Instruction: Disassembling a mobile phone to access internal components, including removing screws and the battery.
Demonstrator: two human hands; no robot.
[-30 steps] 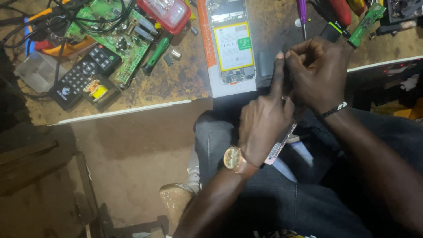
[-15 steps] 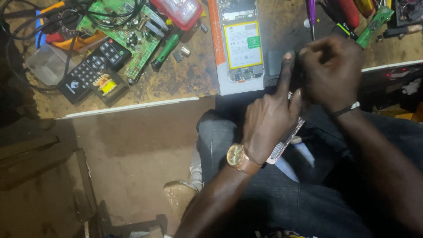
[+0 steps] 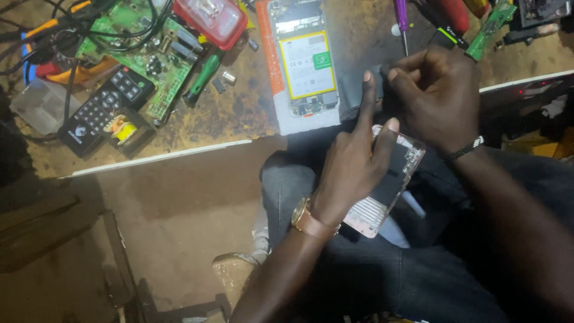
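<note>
The phone frame [image 3: 388,179], a pinkish shell with its back off and a ribbed metal end toward the knees, is held over the lap, just off the near edge of the desk [image 3: 239,119] and below the desk's right part. The left hand [image 3: 353,161] is closed around it from above, the thumb laid on its upper edge and the forefinger stretched straight up against a dark flat part [image 3: 359,90] that rests at the desk's near edge. The right hand [image 3: 439,96] is curled over that same dark part, fingers bunched and pressed together at its top; exactly what is pinched under them cannot be told.

For this step to go well, the frame should be kept steady against the thigh while the dark part is worked, so that only one piece is moved at a time. Pressure is best applied with the fingertips along the edge, evenly, as a thin part of this kind is likely to bend or crack if levered from one corner. The grip should be kept clear of any exposed flex cable.

On the desk, an opened phone [image 3: 305,60] with its yellow-bordered battery showing lies beside the hands, a purple-handled screwdriver [image 3: 402,15] toward the far edge, and a green circuit board [image 3: 149,54] and black remote [image 3: 101,110] toward the left.
</note>
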